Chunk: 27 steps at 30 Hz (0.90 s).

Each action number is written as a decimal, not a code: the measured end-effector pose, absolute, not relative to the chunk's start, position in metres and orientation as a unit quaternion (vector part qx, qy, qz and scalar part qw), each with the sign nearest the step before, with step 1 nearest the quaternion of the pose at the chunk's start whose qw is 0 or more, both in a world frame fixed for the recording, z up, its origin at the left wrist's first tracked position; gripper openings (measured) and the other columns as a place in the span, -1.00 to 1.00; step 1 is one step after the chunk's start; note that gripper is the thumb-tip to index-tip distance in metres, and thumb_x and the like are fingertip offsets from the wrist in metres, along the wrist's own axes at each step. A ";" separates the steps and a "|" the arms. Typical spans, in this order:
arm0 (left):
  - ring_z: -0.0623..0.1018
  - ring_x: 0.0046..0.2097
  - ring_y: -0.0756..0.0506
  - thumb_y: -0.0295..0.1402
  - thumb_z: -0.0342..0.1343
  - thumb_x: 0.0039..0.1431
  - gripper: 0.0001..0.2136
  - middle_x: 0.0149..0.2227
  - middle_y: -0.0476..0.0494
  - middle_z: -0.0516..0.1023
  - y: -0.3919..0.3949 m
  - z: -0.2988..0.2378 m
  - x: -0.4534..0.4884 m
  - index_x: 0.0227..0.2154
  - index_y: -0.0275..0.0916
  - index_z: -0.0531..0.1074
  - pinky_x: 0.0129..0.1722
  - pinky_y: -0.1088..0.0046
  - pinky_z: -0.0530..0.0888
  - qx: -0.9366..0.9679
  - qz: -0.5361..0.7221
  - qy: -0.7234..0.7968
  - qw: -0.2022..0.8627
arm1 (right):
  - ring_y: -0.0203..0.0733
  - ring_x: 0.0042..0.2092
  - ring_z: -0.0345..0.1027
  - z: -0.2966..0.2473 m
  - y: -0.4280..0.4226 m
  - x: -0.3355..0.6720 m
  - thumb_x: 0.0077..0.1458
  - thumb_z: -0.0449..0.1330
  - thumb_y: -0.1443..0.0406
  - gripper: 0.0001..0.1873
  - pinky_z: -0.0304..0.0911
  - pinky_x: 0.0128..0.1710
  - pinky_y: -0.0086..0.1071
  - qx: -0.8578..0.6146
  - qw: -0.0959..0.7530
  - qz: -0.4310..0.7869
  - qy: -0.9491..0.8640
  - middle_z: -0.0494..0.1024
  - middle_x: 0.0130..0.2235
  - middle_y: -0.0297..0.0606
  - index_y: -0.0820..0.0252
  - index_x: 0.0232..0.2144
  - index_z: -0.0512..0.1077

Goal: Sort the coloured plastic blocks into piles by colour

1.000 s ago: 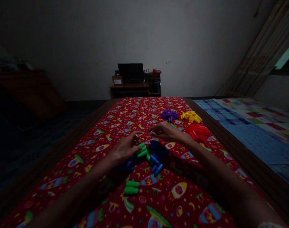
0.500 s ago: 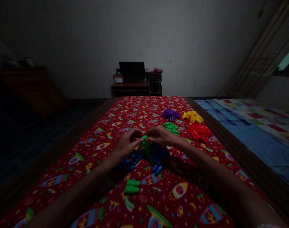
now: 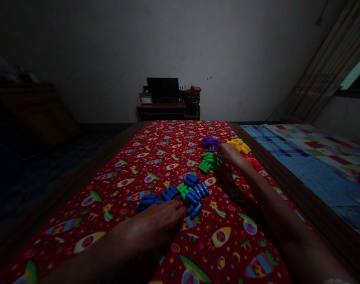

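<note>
— The right hand (image 3: 227, 154) has been moved toward the far right corner of the tabletop (image 3: 156, 148), the left hand (image 3: 168, 215) toward the near edge. Is anything gripped?

— That cannot be told: both are seen curled downward, fingertips hidden.

— The green pile (image 3: 209, 157)?

— Placed right of the tabletop's middle, just left of the right hand, its front block (image 3: 204, 166) slanted toward that far corner. Well apart, the left hand is set beside blue blocks (image 3: 148, 202).

The right wrist (image 3: 241, 158) is partly hiding the red toy pieces (image 3: 253, 162). The left hand (image 3: 168, 215) is hiding its palm.
</note>
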<state>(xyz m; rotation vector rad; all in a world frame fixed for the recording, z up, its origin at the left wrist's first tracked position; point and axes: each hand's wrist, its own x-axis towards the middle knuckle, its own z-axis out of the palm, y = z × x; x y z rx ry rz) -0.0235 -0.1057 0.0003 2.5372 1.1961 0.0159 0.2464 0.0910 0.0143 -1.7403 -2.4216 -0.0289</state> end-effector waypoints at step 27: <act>0.53 -0.06 -0.15 -0.23 0.07 0.17 -0.73 -0.11 -0.17 0.54 -0.028 -0.038 -0.021 -0.11 -0.19 0.45 -0.03 0.28 0.47 0.821 0.307 0.467 0.119 | -0.15 -0.16 0.29 -0.004 0.080 0.209 0.17 0.07 0.38 -0.76 0.10 -0.21 -0.38 -0.407 0.220 -0.034 -0.886 0.53 -0.17 -0.09 0.23 -0.20 0.52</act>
